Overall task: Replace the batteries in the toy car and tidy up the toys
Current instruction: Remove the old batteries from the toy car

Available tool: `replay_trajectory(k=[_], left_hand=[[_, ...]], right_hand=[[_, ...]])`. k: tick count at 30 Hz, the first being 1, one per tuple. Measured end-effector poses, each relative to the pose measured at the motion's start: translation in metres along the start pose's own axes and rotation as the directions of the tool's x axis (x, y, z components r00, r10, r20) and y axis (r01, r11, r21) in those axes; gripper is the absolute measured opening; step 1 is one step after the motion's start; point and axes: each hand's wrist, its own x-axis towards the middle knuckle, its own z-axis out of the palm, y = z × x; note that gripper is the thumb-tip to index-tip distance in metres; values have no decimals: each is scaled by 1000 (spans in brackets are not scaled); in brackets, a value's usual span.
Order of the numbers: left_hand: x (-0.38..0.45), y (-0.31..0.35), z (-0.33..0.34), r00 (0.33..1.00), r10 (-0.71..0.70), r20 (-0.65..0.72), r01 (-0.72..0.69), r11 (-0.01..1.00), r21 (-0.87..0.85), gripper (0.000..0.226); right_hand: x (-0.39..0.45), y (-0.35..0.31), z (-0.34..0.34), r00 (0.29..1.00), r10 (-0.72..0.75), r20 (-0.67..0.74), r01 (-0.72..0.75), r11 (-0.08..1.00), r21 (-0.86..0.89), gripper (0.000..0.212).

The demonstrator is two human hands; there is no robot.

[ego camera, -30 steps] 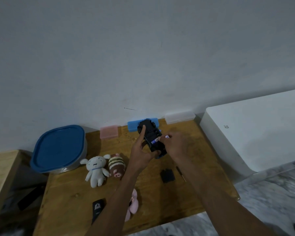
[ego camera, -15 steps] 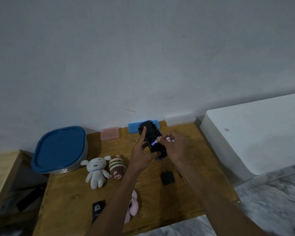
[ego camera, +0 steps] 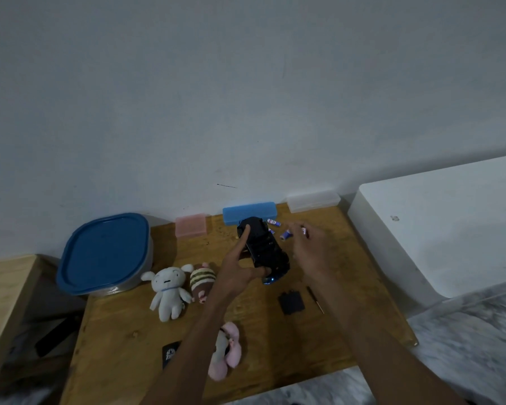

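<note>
While left grip (ego camera: 240,270) holds toy car (ego camera: 265,251), batteries (ego camera: 285,234) lie just beyond.

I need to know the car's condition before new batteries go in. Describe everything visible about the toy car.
The toy car is black, looks like glossy plastic, and is held above the table, apparently underside up, its length running away from the camera. A blue spot shows at its near end. The left hand grips it, thumb at the near end and index finger stretched to the far end. The right hand is apart from it. Whether the battery bay holds cells cannot be told.
</note>
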Motion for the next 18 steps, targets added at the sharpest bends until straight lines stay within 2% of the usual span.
replay_trajectory(k=[5,8,11,18], left_hand=[[0,-36,-4,975,-148,166,145,989,34,119],[-2,-57,-2,946,-228,232,224,974,43,119],[0,-75,-2,927,-251,277,247,968,53,118],[7,-84,1,924,-286,253,259,956,138,119]], right_hand=[[9,17,-5,991,129,34,-131,989,74,24],[12,38,-7,988,129,85,-133,990,42,27],[12,57,-7,979,145,142,-155,986,62,27],[23,85,-8,941,196,277,-215,976,38,17]])
